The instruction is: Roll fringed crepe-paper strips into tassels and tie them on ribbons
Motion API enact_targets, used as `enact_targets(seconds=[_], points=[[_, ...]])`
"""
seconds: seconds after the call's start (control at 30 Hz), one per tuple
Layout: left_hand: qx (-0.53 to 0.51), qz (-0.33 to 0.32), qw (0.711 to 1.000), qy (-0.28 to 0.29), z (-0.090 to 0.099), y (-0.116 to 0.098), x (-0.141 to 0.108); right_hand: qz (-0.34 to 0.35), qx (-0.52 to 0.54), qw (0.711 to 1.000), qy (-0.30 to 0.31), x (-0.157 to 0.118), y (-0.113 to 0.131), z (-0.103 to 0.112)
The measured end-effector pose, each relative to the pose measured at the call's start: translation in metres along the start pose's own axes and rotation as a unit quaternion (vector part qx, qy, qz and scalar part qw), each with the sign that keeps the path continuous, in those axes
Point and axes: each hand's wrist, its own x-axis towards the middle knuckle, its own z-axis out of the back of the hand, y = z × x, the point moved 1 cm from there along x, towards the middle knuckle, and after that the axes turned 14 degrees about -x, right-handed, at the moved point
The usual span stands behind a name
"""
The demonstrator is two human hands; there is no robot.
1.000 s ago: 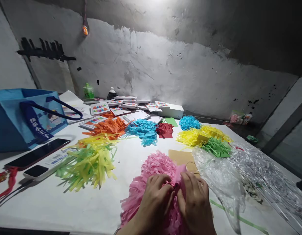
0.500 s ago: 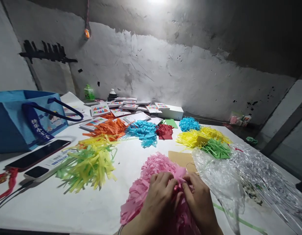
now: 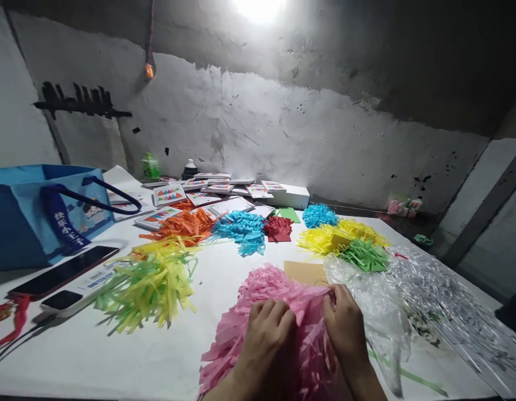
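Observation:
A heap of pink fringed tissue paper (image 3: 227,334) lies at the table's near edge, under and around both hands. My left hand (image 3: 268,334) rests on its middle with the fingers curled into the paper; the fingertips are hidden. My right hand (image 3: 345,320) pinches the upper right corner of the pink paper between thumb and fingers and holds it out to the right. Between the hands the paper looks stretched. Just behind lies a flat tan card (image 3: 303,273). A crumpled clear plastic bag (image 3: 383,301) sits beside my right hand.
Yellow-green tissue strips (image 3: 157,289) lie to the left, near a phone (image 3: 66,273) and a blue bag (image 3: 19,217). Orange (image 3: 185,225), blue (image 3: 241,228), red (image 3: 278,228) and yellow (image 3: 319,239) fringes stand farther back before stacked boxes (image 3: 170,195). Silver strips (image 3: 446,301) cover the right.
My right hand has moved right, away from my left hand, drawing the pink paper's corner out with it. My left hand has shifted slightly left and down. The view has tilted a little upward.

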Motion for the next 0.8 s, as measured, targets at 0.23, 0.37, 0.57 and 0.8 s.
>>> enact_targets(seconds=[0.23,0.37,0.57,0.8], points=[[0.021,0.057,0.995,0.076,-0.013,-0.004,0.014,0.023,-0.003,0.998,0.055,0.005,0.001,-0.010],[-0.021,0.045,0.996,0.072,0.011,0.000,0.020,-0.043,0.019,0.998,0.052,0.022,-0.030,-0.010],[-0.338,0.137,0.931,-0.029,0.101,0.041,0.026,-0.221,0.095,0.970,0.030,0.028,-0.094,0.004],[-0.352,0.303,0.877,-0.125,0.166,0.116,0.084,-0.342,0.058,0.936,-0.055,-0.013,-0.151,0.061]])
